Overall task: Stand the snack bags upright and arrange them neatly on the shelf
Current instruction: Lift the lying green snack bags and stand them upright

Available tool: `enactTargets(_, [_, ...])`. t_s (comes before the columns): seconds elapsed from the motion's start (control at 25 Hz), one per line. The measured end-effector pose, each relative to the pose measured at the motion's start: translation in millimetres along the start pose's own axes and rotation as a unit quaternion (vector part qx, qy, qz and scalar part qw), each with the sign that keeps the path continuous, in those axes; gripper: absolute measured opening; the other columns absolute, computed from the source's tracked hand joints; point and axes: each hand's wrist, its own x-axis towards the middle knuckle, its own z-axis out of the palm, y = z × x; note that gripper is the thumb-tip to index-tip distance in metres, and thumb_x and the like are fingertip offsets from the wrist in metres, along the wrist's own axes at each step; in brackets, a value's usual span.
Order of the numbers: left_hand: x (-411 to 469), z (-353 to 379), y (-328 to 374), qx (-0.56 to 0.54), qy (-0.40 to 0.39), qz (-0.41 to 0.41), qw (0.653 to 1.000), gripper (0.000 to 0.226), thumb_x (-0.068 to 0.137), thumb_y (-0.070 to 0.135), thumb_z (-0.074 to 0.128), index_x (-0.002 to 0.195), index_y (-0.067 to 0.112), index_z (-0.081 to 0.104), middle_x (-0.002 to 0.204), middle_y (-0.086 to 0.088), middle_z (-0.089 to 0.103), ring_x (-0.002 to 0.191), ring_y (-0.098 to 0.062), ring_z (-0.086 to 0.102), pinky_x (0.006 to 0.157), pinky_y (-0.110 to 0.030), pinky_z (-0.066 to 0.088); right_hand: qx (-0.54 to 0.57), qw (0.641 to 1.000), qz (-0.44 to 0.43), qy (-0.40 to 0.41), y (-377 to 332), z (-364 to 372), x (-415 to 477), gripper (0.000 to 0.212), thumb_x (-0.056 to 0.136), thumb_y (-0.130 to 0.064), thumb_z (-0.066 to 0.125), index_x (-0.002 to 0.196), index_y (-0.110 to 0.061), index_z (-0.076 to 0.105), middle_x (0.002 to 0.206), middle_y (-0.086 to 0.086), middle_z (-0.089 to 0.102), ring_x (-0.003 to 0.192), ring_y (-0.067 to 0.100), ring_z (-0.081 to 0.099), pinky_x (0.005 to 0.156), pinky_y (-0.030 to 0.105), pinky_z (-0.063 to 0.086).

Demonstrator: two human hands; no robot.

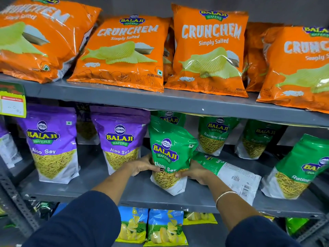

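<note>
Near the front edge of the grey metal middle shelf (110, 190), left hand (142, 165) and right hand (195, 172) clasp the green plastic Ratlami Sev pouch (169, 152), apparently steadying it upright.

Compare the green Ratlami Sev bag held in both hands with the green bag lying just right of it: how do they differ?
The held bag stands upright, tilted a little; the lying bag is flat on the middle shelf. The held bag shows its front with the logo; the lying bag shows its back with a barcode. The left hand and right hand grip the held bag. Both are green Balaji pouches.
</note>
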Motion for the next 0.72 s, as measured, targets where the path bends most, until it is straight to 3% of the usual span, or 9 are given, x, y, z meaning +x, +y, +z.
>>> enactTargets(0.12, [-3.7, -9.8, -6.0, -0.015, -0.008, -0.024, 1.0, 0.107, 0.053, 0.015, 0.086, 0.141, 0.013, 0.027, 0.146, -0.01, 0.044, 0.137, -0.024, 0.037, 0.118, -0.041, 0.026, 0.024, 0.999, -0.015, 0.038, 0.8, -2.0, -0.3, 0.085, 0.067, 0.007, 0.074, 0.139, -0.007, 0.03, 0.14, 0.014, 0.049, 0.129, 0.03, 0.046, 0.109, 0.046, 0.038])
enactTargets(0.24, [-9.5, -8.2, -8.6, 0.041, 0.056, -0.043, 0.997, 0.095, 0.051, 0.023, 0.086, 0.133, 0.018, 0.037, 0.136, -0.008, 0.054, 0.129, -0.027, 0.046, 0.102, -0.042, 0.043, 0.025, 0.998, -0.028, 0.05, 2.9, -2.1, 0.7, 0.078, 0.071, 0.009, 0.07, 0.139, -0.002, 0.033, 0.139, 0.016, 0.05, 0.126, 0.029, 0.048, 0.11, 0.041, 0.037])
enactTargets(0.32, [-9.6, -5.2, -11.3, 0.064, 0.092, -0.034, 0.993, 0.089, 0.055, 0.029, 0.083, 0.132, 0.02, 0.041, 0.134, -0.005, 0.056, 0.125, -0.025, 0.048, 0.092, -0.04, 0.046, 0.012, 0.997, -0.034, 0.07, 3.0, -2.1, 0.5, 0.063, 0.075, 0.011, 0.065, 0.132, 0.003, 0.041, 0.124, 0.016, 0.06, 0.107, 0.023, 0.056, 0.096, 0.031, 0.045])
enactTargets(0.4, [6.1, -10.9, -23.4, 0.071, 0.082, -0.022, 0.994, 0.09, 0.047, 0.041, 0.084, 0.127, 0.022, 0.049, 0.132, -0.002, 0.059, 0.123, -0.025, 0.05, 0.099, -0.045, 0.046, 0.017, 0.997, -0.029, 0.066, 2.2, -2.8, -0.7, 0.054, 0.078, 0.01, 0.063, 0.128, 0.004, 0.044, 0.096, 0.004, 0.064, 0.083, 0.015, 0.056, 0.075, 0.027, 0.047])
enactTargets(0.52, [11.7, -16.2, -24.5, 0.118, 0.07, -0.025, 0.99, 0.093, 0.039, 0.051, 0.085, 0.122, 0.021, 0.054, 0.126, -0.002, 0.063, 0.116, -0.024, 0.056, 0.098, -0.048, 0.049, -0.003, 0.998, -0.003, 0.068, 3.5, -2.9, -0.4, 0.051, 0.078, 0.01, 0.062, 0.126, 0.005, 0.044, 0.079, -0.002, 0.056, 0.073, 0.01, 0.052, 0.066, 0.022, 0.043])
enactTargets(0.6, [-6.4, -9.5, -5.8, 0.163, 0.051, -0.071, 0.983, 0.057, 0.066, 0.033, 0.078, 0.113, 0.013, 0.053, 0.105, 0.0, 0.065, 0.096, -0.017, 0.061, 0.09, -0.042, 0.053, -0.047, 0.996, 0.005, 0.081, 1.5, -7.0, -2.9, 0.052, 0.077, 0.012, 0.061, 0.126, 0.005, 0.045, 0.083, 0.004, 0.057, 0.073, 0.012, 0.053, 0.065, 0.023, 0.043])
enactTargets(0.68, [-13.7, -4.1, 7.1, 0.21, -0.009, -0.177, 0.961, 0.018, 0.086, 0.02, 0.062, 0.089, 0.005, 0.053, 0.081, -0.004, 0.059, 0.073, -0.017, 0.061, 0.095, -0.043, 0.049, -0.077, 0.992, 0.021, 0.096, -1.9, -17.2, -4.4, 0.051, 0.077, 0.015, 0.058, 0.126, 0.005, 0.044, 0.084, 0.01, 0.054, 0.068, 0.016, 0.05, 0.058, 0.026, 0.04])
enactTargets(0.72, [-19.3, 0.3, 15.9, 0.245, -0.052, -0.242, 0.938, 0.02, 0.091, 0.021, 0.054, 0.08, 0.004, 0.051, 0.076, -0.007, 0.057, 0.076, -0.021, 0.063, 0.102, -0.045, 0.045, -0.083, 0.99, 0.033, 0.112, -4.4, -25.3, -5.8, 0.05, 0.078, 0.016, 0.056, 0.126, 0.006, 0.045, 0.078, 0.009, 0.051, 0.063, 0.016, 0.048, 0.053, 0.025, 0.037])
